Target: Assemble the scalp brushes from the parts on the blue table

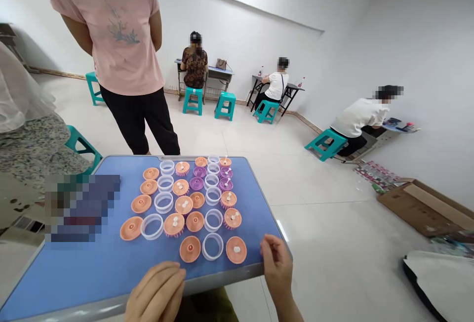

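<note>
Head view: a blue rectangular tabletop [92, 262] with a grey rim fills the lower left of the frame, and both of the person's hands are at its near edge.
Left hand: the left hand [157, 292] sits at the bottom centre of the frame on the near rim, fingers curled under in a loose fist, with nothing showing in it.
Right hand: the right hand [277, 265] is at the tabletop's near right corner with its fingers bent. Whether it pinches anything small cannot be told.
Nearest part: a round orange plastic disc with a white peg [236, 250] lies just beside the right hand, towards the left of the frame.
Front row: a clear plastic ring [212, 246] lies next to that disc, then a plain round orange plastic disc [190, 249], all flat on the tabletop.
Rows behind: more orange discs and clear rings run in columns towards the far edge, with a few round purple plastic discs [196, 183] among them.
Left side of tabletop: a blurred patch hides what lies there.
Upper left: a person in a pink T-shirt and black trousers [122, 40] stands at the far edge.
Background: three people sit at small desks along the walls on teal plastic stools [193, 100].
Right edge: an open brown cardboard box [425, 208] lies on the floor.
</note>
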A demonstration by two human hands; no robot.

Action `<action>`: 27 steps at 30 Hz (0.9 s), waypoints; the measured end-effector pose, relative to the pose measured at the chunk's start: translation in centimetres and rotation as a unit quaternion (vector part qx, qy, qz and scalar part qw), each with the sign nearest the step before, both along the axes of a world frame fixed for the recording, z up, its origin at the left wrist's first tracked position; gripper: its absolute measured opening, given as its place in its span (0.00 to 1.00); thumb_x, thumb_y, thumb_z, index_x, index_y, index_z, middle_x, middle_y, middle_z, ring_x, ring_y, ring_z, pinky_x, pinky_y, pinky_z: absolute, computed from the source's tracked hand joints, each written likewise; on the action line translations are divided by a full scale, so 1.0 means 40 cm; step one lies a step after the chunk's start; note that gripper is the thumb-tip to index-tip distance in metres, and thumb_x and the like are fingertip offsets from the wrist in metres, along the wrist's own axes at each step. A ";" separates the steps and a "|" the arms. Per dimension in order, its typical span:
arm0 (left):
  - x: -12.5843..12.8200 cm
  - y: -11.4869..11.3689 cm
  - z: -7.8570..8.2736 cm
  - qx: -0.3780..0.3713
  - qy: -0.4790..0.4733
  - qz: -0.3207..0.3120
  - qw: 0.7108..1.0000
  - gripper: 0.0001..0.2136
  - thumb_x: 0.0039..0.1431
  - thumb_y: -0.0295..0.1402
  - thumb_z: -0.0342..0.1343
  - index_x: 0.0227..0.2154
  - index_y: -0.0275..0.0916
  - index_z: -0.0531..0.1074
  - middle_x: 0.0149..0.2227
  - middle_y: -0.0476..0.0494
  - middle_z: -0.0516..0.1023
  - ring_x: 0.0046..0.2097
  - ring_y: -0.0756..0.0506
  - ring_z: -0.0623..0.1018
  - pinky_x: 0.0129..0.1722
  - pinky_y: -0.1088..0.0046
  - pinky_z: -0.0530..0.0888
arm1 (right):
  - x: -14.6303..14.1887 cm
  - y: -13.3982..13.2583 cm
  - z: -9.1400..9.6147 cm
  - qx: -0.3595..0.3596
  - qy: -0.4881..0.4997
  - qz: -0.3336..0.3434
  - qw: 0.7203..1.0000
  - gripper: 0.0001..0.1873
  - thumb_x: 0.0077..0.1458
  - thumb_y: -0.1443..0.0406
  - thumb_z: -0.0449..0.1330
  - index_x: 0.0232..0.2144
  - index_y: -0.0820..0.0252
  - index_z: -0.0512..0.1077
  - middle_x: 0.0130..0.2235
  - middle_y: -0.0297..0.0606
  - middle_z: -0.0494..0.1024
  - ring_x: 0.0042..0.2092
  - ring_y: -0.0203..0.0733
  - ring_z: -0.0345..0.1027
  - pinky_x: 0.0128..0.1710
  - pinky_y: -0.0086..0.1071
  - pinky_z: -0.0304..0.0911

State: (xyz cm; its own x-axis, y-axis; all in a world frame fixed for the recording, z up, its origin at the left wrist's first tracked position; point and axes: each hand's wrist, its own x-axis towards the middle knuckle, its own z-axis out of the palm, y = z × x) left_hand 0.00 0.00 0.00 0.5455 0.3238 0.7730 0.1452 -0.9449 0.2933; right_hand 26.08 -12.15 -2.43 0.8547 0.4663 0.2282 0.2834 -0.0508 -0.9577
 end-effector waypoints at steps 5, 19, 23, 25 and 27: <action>0.085 -0.030 0.020 -0.032 -0.014 0.035 0.999 0.10 0.55 0.22 0.50 0.39 0.36 0.69 0.31 0.44 0.77 0.34 0.48 0.75 0.37 0.73 0.73 | -0.054 -0.044 -0.009 -0.060 -0.131 0.122 0.982 0.18 0.49 0.62 0.59 0.44 0.58 0.66 0.41 0.44 0.73 0.40 0.46 0.69 0.39 0.39 0.68; 0.193 -0.030 -0.053 -0.015 0.091 0.141 0.986 0.24 0.53 0.42 0.54 0.50 0.33 0.64 0.44 0.38 0.75 0.47 0.41 0.71 0.45 0.67 0.69 | -0.066 0.020 -0.017 -0.124 -0.241 0.165 0.948 0.34 0.46 0.64 0.61 0.55 0.57 0.54 0.48 0.47 0.69 0.49 0.54 0.64 0.45 0.47 0.63; 0.198 -0.034 -0.057 -0.041 0.097 0.158 0.982 0.20 0.54 0.41 0.54 0.46 0.35 0.66 0.41 0.40 0.76 0.45 0.41 0.72 0.44 0.65 0.69 | -0.068 0.024 -0.019 -0.145 -0.294 0.166 0.930 0.33 0.47 0.62 0.60 0.55 0.59 0.54 0.45 0.48 0.71 0.46 0.53 0.67 0.43 0.47 0.65; 0.202 -0.038 -0.051 -0.062 0.096 0.166 0.979 0.18 0.54 0.40 0.53 0.45 0.36 0.66 0.41 0.41 0.76 0.45 0.40 0.72 0.44 0.64 0.69 | -0.071 0.025 -0.015 -0.149 -0.309 0.160 0.925 0.33 0.48 0.62 0.60 0.55 0.59 0.54 0.45 0.49 0.72 0.45 0.53 0.67 0.42 0.47 0.66; 0.207 -0.040 -0.043 -0.081 0.093 0.177 0.977 0.16 0.53 0.38 0.54 0.44 0.37 0.66 0.40 0.41 0.76 0.45 0.40 0.72 0.44 0.63 0.68 | -0.073 0.024 -0.012 -0.145 -0.316 0.151 0.925 0.33 0.49 0.62 0.59 0.55 0.60 0.53 0.45 0.50 0.71 0.45 0.53 0.67 0.42 0.47 0.66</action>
